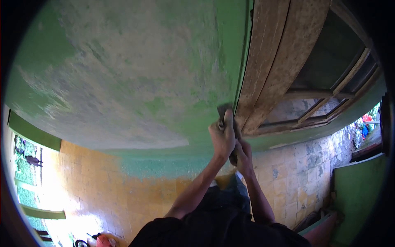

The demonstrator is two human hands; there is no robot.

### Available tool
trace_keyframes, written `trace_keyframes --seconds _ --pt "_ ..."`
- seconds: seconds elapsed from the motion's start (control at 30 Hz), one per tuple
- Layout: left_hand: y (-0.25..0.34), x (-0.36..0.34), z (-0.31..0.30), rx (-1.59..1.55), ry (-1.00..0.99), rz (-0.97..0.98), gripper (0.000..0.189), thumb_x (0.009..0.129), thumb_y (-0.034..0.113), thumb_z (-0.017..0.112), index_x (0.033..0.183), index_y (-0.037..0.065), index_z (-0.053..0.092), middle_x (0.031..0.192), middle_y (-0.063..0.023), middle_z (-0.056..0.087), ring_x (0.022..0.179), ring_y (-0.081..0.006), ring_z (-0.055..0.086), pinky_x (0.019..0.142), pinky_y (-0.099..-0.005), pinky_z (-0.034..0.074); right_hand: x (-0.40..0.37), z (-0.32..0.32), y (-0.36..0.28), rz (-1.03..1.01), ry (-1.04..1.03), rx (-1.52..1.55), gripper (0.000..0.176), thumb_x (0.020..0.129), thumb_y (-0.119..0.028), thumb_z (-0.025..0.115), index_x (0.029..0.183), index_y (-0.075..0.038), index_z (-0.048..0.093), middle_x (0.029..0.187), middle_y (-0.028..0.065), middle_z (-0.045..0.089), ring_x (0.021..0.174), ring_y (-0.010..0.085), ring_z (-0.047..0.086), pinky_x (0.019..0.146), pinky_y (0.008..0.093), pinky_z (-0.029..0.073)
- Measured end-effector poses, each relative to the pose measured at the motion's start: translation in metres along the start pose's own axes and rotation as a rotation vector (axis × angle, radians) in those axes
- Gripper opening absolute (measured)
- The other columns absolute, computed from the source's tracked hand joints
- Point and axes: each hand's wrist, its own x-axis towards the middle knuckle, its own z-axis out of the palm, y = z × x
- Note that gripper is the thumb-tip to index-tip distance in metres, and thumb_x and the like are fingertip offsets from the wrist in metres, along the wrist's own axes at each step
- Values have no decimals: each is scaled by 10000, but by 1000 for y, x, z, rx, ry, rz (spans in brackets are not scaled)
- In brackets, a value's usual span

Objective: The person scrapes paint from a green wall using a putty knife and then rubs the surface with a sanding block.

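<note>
- Left hand and right hand both clenched on the scraper, right just below left.
- Blade against the wall, beside the window frame.
- Up-left of the hands: mostly bare grey; green strips remain by the frame.

No readable text, labels, numbers or signs anywhere.

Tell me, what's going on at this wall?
A person holds a dark flat tool in both hands, the left hand higher, the right hand below. Its end is against the green wall right beside the wooden window frame. Much of the wall's paint is worn to grey.
</note>
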Motion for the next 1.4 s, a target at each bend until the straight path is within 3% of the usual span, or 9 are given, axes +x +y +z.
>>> trace_keyframes --seconds 0.17,0.4,0.47,0.5,0.6,0.8,0.9,1.27,1.4 --pt "-4 -4 -5 30 -4 -102 513 1038 302 574 605 31 518 490 -11 491 412 -90 474 387 -278 342 -2 -6 18 15 -6 9 395 1065 -297 440 1268 21 560 638 -74 459 469 10 365 419 203 258" --pt "24 11 9 52 -11 84 498 1038 284 573 612 33 516 502 -8 499 421 -79 467 390 -275 334 15 -1 -21 -81 -103 -48 518 1051 -285 435 1465 27 432 650 -79 464 478 8 364 427 198 259" --pt "-17 -3 -4 82 27 -2 494 1038 281 574 614 34 518 502 -6 499 421 -77 467 389 -274 334 7 -12 27 -13 15 -22 301 1056 -305 441 1117 -24 530 606 -68 460 438 16 376 396 203 259" --pt "-26 -3 -5 50 22 -24 494 1037 280 575 613 33 517 503 -5 499 421 -76 467 390 -274 333 1 -10 37 35 75 -7 321 1059 -315 444 942 -49 579 583 -63 458 418 20 382 381 205 259" --pt "-32 -2 -5 3 -6 -28 493 1037 274 576 612 32 514 503 -3 500 422 -76 468 390 -274 332 6 -15 40 26 64 -61 506 1056 -313 430 1421 34 476 638 -70 461 482 12 376 426 207 274" --pt "-39 -4 -7 48 4 -12 497 1040 261 572 605 30 503 499 -2 491 426 -73 463 390 -277 327 2 -23 49 40 47 -68 419 1058 -318 428 1214 39 582 637 -58 479 486 19 393 436 207 296" --pt "-68 -4 -15 55 7 -40 511 1045 276 560 597 38 493 496 -6 492 423 -80 465 391 -280 336 0 -26 65 27 87 -96 330 1061 -318 443 899 -61 570 601 -58 467 453 24 395 407 208 265" --pt "-30 3 -6 44 -36 5 532 1051 290 541 583 45 484 498 -28 512 422 -99 487 400 -279 373 10 -19 39 -23 39 -60 347 1062 -327 445 882 -55 565 599 -54 463 449 31 389 407 216 261" --pt "-53 -1 -13 88 -35 -17 531 1050 287 546 583 39 491 495 -24 511 425 -92 487 393 -278 363 5 -29 60 27 43 -31 358 1060 -337 451 877 -51 564 597 -53 466 442 33 388 405 218 259"
